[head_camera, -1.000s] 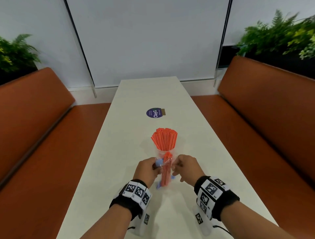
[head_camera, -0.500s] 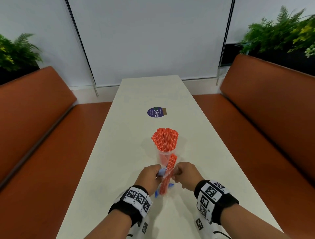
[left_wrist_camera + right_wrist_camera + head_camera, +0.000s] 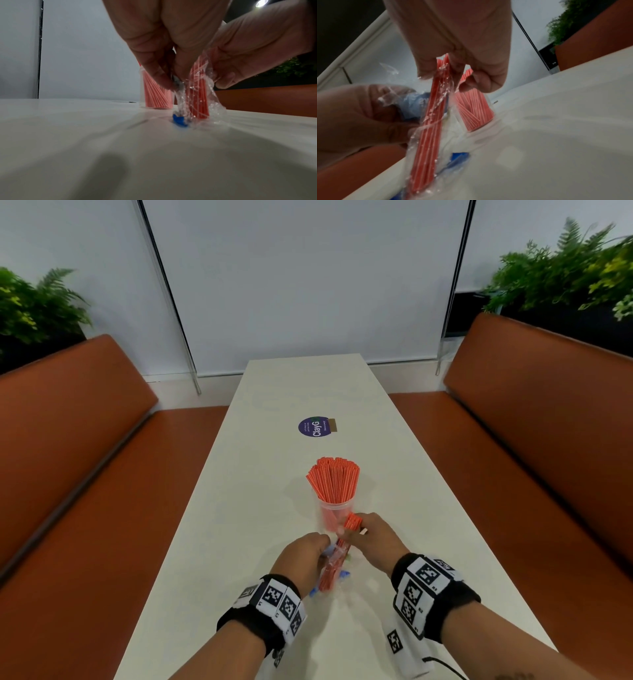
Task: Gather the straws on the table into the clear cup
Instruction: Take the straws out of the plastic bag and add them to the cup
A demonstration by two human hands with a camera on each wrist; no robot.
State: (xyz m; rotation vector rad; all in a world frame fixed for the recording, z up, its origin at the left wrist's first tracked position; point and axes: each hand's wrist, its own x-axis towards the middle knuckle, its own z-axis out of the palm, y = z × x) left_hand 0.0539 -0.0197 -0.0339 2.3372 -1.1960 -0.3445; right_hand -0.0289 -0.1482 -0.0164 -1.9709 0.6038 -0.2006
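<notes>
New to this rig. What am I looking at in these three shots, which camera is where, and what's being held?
No robot here: a person works with bare hands, wearing wristbands with printed markers. The wide shot comes from a head-worn camera looking down a white table. The other two come from cameras on each wrist, looking along the fingers.

On the table stands a clear cup full of orange straws; beyond it lies a round purple sticker.

The left hand grips a clear plastic wrapper with blue print. The right hand pinches the top of a small straw bundle that is partly inside that wrapper.
</notes>
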